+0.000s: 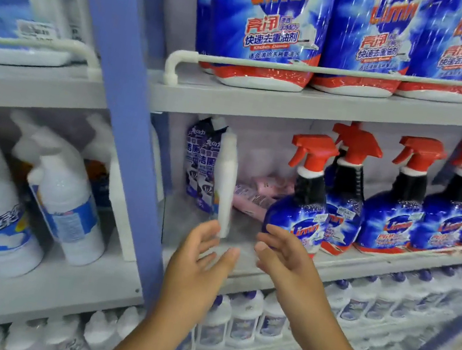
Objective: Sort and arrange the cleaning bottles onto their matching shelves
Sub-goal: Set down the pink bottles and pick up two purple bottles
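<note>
Head view, left hand (202, 257) and right hand (286, 258) raised, fingers spread, holding nothing, near middle shelf (240, 256)

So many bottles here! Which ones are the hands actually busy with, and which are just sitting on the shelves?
In play:
- left hand and right hand, both open, reaching in
- tall white bottle just above the left fingertips
- nearest spray bottle behind the right hand

Just sitting there:
- big blue refill packs above
- pink packets lying at the back
- white bottles in the left bay

Both arms reach forward, left hand (199, 257) and right hand (283, 256) side by side, palms facing, fingers loose, no grip.
</note>
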